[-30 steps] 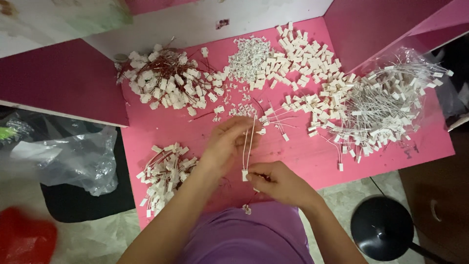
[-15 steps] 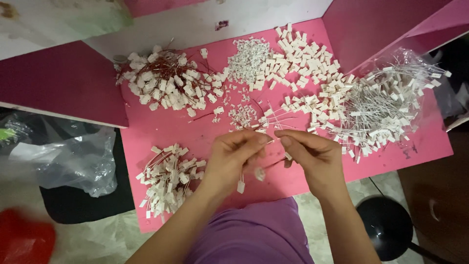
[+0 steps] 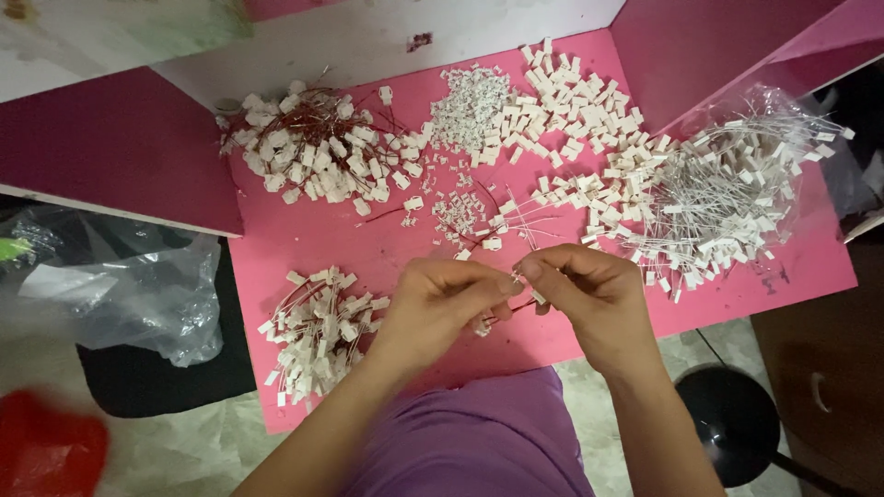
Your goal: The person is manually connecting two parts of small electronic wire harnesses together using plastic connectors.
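Head view: both hands meet over the near middle of the pink surface (image 3: 304,241). The left hand (image 3: 440,296) has its fingers pressed together, pinching a small white connector (image 3: 517,275) at the fingertips. The right hand (image 3: 587,287) closes its fingers on the same small piece from the other side, thumb against forefinger, so the two hands touch at the tips. A thin dark-red wire (image 3: 521,306) hangs just below the pinch, with another white plug (image 3: 480,326) under the left hand's fingers.

Just beside the left forearm lies a pile of white plugs with reddish wires (image 3: 318,333). At the far left of the surface sits a bigger heap of wired plugs (image 3: 308,147). Far middle holds a mound of tiny white parts (image 3: 471,109) and, next to it, loose white housings (image 3: 575,97). To the right, a clear bag of white-wired plugs (image 3: 737,189) spreads toward the edge. A black round stool (image 3: 732,419) stands on the floor near the right forearm
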